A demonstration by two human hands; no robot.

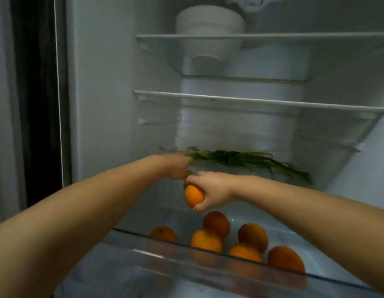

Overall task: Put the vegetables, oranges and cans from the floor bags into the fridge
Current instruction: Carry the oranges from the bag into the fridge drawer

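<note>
My right hand grips an orange from above, over the clear crisper drawer at the bottom of the open fridge. Several oranges lie in that drawer. My left hand reaches in to the left end of a bunch of long green vegetables lying on the shelf above the drawer. The left hand is blurred with its fingers curled; I cannot tell whether it holds the greens.
Two glass shelves run across the fridge above the greens. A stack of white bowls stands on the upper shelf. The fridge's left wall is close to my left arm.
</note>
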